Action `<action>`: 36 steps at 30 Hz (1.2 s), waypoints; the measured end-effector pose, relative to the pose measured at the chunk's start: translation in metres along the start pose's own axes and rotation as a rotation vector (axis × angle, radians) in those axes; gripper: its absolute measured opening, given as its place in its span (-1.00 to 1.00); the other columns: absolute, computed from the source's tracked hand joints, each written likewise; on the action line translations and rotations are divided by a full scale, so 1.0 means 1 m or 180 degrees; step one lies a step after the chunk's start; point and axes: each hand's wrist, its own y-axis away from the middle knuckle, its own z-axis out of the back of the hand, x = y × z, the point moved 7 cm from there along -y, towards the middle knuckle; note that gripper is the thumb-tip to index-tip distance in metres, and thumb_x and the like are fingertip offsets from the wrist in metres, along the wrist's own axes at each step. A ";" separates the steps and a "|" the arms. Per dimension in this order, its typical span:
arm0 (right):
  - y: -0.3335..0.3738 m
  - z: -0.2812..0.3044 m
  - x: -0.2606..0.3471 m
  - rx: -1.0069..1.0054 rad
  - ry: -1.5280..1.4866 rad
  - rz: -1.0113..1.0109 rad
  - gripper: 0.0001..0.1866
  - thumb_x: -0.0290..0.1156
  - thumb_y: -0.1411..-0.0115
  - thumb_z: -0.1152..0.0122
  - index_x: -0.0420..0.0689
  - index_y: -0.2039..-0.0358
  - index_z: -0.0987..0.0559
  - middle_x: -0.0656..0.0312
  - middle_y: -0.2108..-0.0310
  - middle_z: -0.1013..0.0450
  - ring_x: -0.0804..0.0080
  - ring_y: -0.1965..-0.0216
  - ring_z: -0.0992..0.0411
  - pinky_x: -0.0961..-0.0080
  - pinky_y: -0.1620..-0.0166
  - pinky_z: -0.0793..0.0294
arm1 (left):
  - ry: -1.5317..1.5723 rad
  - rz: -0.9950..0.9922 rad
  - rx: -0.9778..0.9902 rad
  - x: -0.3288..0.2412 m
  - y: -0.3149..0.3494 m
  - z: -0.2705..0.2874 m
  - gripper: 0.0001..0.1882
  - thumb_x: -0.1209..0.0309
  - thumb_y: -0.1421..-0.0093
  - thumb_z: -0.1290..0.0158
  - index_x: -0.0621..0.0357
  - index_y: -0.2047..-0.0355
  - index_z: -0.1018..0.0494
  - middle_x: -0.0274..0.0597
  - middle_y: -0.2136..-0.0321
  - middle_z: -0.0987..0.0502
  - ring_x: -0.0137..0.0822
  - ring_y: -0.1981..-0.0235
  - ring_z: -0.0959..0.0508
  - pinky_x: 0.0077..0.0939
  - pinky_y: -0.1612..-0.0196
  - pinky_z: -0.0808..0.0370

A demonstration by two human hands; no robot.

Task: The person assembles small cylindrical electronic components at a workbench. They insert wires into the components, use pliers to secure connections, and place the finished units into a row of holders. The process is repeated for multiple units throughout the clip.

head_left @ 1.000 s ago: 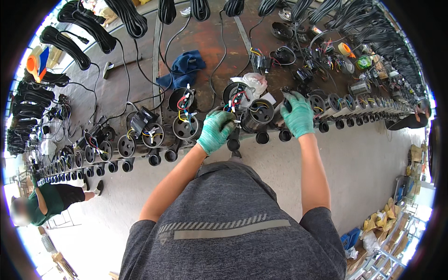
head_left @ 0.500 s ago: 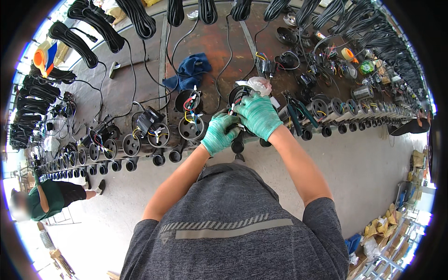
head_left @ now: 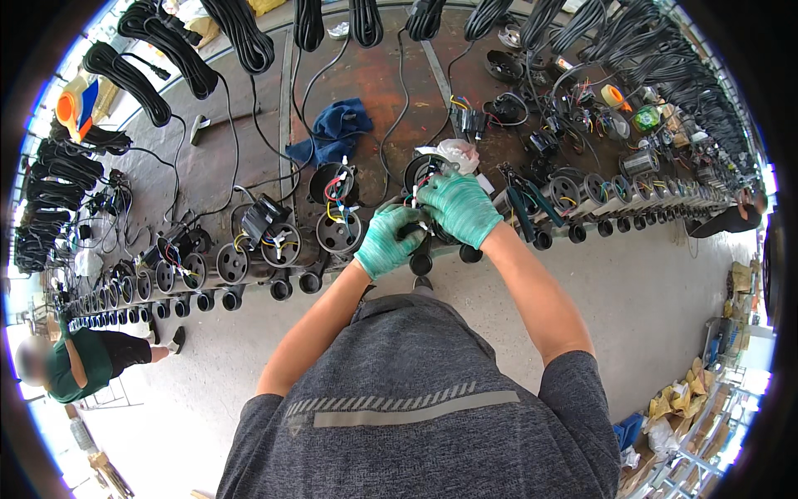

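Note:
Both my hands wear green gloves and meet at the near edge of the workbench, over a cylindrical housing that they mostly cover. My left hand (head_left: 389, 241) has curled fingers at its left side; what they grip is hidden. The fingers of my right hand (head_left: 460, 208) are closed on thin wires (head_left: 414, 193), some with white connectors. Just beyond is a round black cap (head_left: 413, 170). Left of my left hand stands an open round housing (head_left: 337, 233) with colored wires, and behind it another black cap (head_left: 321, 185).
A blue cloth (head_left: 341, 123) and a crumpled pale plastic bag (head_left: 460, 155) lie on the bench (head_left: 374, 79). Green-handled pliers (head_left: 517, 200) rest to the right. Rows of housings line the front edge; coiled black cables (head_left: 249, 37) line the far side. A person (head_left: 79, 359) stands at left.
Both hands stay at the same housing, with their fingers shifted slightly. More of the black cap's rim beyond them shows now. The whole view has moved a little.

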 end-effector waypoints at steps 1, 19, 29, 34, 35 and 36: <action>0.001 0.007 -0.002 -0.0191 -0.0022 -0.0072 -0.76 -0.37 -0.14 -0.36 -0.07 0.15 -0.68 0.11 0.21 -0.56 0.03 0.11 -0.52 0.12 0.07 -0.54 | 0.0004 -0.0007 -0.0042 -0.001 0.000 0.001 -0.70 0.41 -0.07 -0.31 0.11 0.15 -0.65 -0.01 0.25 -0.68 0.10 0.04 -0.63 0.00 -0.38 -0.35; 0.068 -0.022 0.007 -0.1220 -0.2027 -0.2334 -0.88 -0.42 -0.30 -0.29 -0.17 0.21 -0.65 -0.12 0.29 -0.61 -0.15 0.29 -0.60 0.12 0.24 -0.57 | -0.0134 0.0024 -0.0274 -0.008 -0.007 -0.002 -0.66 0.61 -0.27 -0.11 0.30 -0.07 -0.57 0.08 0.21 -0.65 0.00 0.28 -0.63 -0.26 0.10 -0.59; 0.033 0.004 0.014 -0.1204 -0.1578 -0.1402 -0.83 -0.38 -0.30 -0.32 -0.17 0.18 -0.69 -0.07 0.26 -0.62 -0.16 0.25 -0.58 0.06 0.18 -0.58 | 0.0719 0.0929 -0.0078 0.011 -0.016 0.005 -0.67 0.55 -0.39 -0.13 0.26 -0.15 -0.56 -0.05 0.13 -0.74 -0.44 0.16 -0.62 -0.43 -0.01 -0.57; 0.037 0.007 0.013 -0.1292 -0.2381 -0.1800 -0.84 -0.43 -0.28 -0.34 -0.20 0.17 -0.70 -0.08 0.29 -0.64 -0.05 0.28 -0.64 0.23 0.18 -0.61 | 0.0738 0.1149 -0.0279 0.036 -0.008 0.001 -0.75 0.55 -0.41 -0.15 0.28 -0.07 -0.60 -0.29 0.17 -0.70 -0.54 0.21 -0.56 -0.54 0.07 -0.57; 0.042 0.007 0.011 -0.1390 -0.2480 -0.1939 -0.85 -0.44 -0.28 -0.34 -0.21 0.18 -0.70 -0.08 0.29 -0.65 -0.03 0.28 -0.65 0.25 0.18 -0.62 | 0.0978 0.1225 -0.0397 0.039 -0.007 0.002 -0.75 0.55 -0.41 -0.15 0.28 -0.06 -0.61 -0.30 0.18 -0.70 -0.54 0.22 -0.56 -0.55 0.08 -0.57; 0.047 0.008 0.008 -0.1488 -0.2579 -0.2077 -0.85 -0.44 -0.27 -0.34 -0.21 0.18 -0.69 -0.08 0.30 -0.65 -0.02 0.28 -0.65 0.27 0.17 -0.62 | 0.1219 0.1299 -0.0517 0.041 -0.007 0.003 -0.76 0.54 -0.41 -0.16 0.28 -0.06 -0.61 -0.31 0.18 -0.69 -0.54 0.23 -0.56 -0.56 0.09 -0.57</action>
